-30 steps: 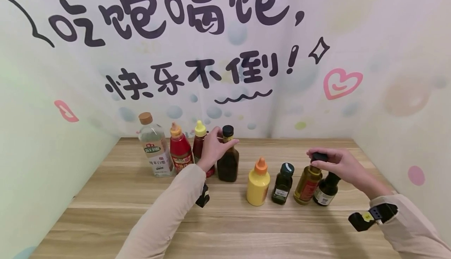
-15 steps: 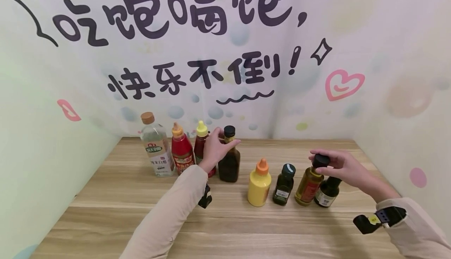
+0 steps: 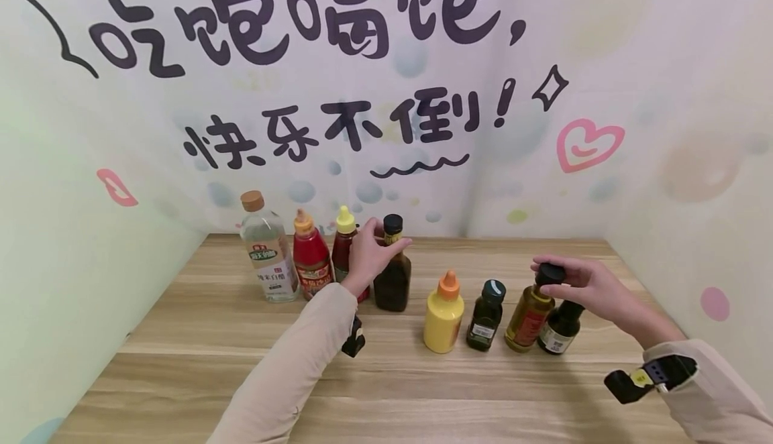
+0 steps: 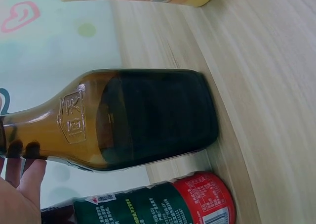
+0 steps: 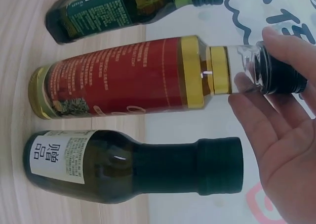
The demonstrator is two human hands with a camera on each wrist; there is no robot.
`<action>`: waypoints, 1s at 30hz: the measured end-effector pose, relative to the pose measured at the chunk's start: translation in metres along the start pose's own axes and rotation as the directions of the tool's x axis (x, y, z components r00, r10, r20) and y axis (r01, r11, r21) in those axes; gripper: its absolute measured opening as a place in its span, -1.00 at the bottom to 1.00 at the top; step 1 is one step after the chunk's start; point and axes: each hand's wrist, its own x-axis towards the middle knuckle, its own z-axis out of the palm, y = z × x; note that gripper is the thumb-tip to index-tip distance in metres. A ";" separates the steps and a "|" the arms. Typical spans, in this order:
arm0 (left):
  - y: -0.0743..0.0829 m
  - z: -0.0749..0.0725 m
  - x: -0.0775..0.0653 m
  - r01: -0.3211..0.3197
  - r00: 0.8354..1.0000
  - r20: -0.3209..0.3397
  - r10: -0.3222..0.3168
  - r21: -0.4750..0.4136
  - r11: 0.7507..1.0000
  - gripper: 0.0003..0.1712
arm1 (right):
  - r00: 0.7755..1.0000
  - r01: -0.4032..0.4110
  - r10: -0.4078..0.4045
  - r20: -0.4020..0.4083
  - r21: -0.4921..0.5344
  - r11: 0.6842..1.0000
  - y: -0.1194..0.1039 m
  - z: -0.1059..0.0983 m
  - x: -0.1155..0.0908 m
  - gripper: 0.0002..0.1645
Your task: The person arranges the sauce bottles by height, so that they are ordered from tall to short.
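Note:
My left hand (image 3: 370, 254) grips the neck of a dark brown glass sauce bottle (image 3: 392, 283) with a black cap. In the left wrist view this bottle (image 4: 148, 120) has dark liquid inside and stands upright on the table. My right hand (image 3: 588, 286) holds the black cap and neck of an oil bottle (image 3: 527, 323) with a red label, thumb on one side and fingers on the other. A small dark green bottle (image 5: 113, 169) with a white label stands just beside the oil bottle, close under my right hand.
A wooden table (image 3: 386, 404) bears all the bottles. Left of my left hand stand a clear vinegar bottle (image 3: 268, 263), a red sauce bottle (image 3: 313, 263) and a yellow-capped bottle (image 3: 345, 239). Between the hands are a yellow squeeze bottle (image 3: 443, 323) and a small green bottle (image 3: 485, 320). A printed curtain (image 3: 423, 196) hangs behind.
The view has shifted slightly. Both hands stay on the same two bottles, and the bottles keep their places on the table.

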 end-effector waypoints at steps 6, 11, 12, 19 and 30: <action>0.000 0.003 0.002 -0.007 1.000 -0.016 0.007 0.018 1.000 -0.52 | 0.999 -0.044 0.044 -0.007 -0.006 0.999 -0.003 -0.002 -0.001 -0.45; 0.000 0.004 0.002 -0.001 0.998 -0.062 0.006 0.076 0.997 -0.52 | 0.995 -0.091 0.090 -0.044 -0.022 0.996 -0.007 -0.006 0.000 -0.44; 0.000 0.004 0.002 0.002 0.998 -0.069 0.004 0.085 0.996 -0.52 | 0.994 -0.101 0.100 -0.049 -0.028 0.994 -0.008 -0.007 0.001 -0.43; 0.000 0.006 0.003 0.002 0.996 -0.084 0.006 0.092 0.996 -0.52 | 0.992 -0.111 0.108 -0.061 -0.038 0.993 -0.014 -0.012 0.001 -0.43; 0.000 0.009 0.004 0.021 0.995 -0.096 -0.012 0.096 0.995 -0.49 | 0.993 -0.088 0.089 -0.074 0.022 0.996 -0.021 -0.019 0.006 -0.46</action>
